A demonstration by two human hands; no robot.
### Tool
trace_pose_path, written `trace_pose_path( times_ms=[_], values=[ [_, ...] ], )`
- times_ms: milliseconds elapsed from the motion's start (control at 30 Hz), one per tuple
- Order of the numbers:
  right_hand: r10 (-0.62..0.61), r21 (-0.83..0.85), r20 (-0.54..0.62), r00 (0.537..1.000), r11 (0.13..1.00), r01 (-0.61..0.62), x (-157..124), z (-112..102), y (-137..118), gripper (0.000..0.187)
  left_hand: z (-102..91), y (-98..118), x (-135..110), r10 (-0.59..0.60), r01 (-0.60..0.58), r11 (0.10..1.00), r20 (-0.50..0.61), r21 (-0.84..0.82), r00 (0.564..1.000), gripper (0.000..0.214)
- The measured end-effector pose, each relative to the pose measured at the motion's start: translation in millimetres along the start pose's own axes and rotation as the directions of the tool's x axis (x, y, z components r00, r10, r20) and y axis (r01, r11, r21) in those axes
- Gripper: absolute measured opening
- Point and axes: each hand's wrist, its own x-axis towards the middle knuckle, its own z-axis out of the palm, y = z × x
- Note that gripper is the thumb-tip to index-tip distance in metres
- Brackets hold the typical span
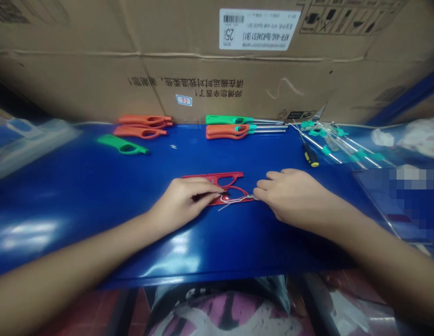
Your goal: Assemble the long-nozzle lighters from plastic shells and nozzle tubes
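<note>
Red casing halves (214, 178) lie open on the table (133, 242), white wires (232, 201) uncovered, so they look part-done. My left hand (184, 198) pinches a black part (225, 193), my right hand (290, 196) a metal end (251, 196); behind, tubed lighters (220, 132) look complete.

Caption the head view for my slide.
Left hand and right hand at red casing halves with white wires on a blue table, screwdriver beyond.
</note>
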Motion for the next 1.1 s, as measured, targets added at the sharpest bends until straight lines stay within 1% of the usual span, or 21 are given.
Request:
trace_pose_path(
  times_ms=[267,500,700,933,1100],
  values=[
    [-0.013,-0.008,-0.032,0.999,1.0,0.013,-2.4,2.7,2.3,0.019,-1.6,-4.2,2.0,0.018,-0.018,1.0,0.018,-0.003,1.0,0.018],
    [-0.057,0.011,-0.066,0.996,0.998,0.058,0.3,4.0,-0.4,0.018,-9.7,-12.7,6.8,0.05,-0.05,0.999,0.063,0.007,0.997,0.018],
    [-0.044,0.058,-0.041,0.998,0.997,0.046,-1.2,3.5,-4.3,0.015,-13.7,-18.8,5.3,0.076,-0.076,0.997,0.101,0.004,0.992,0.018],
    [-0.064,0.077,0.007,0.998,0.995,0.064,4.2,0.5,-8.6,0.014,-16.4,-18.9,5.5,0.043,-0.043,0.999,0.116,-0.002,0.992,0.017],
    [-0.07,0.083,-0.048,0.996,0.994,0.074,5.1,2.2,-9.3,0.013,-16.5,-18.5,5.7,0.057,-0.058,0.998,0.107,0.012,0.993,0.017]
  ],
)
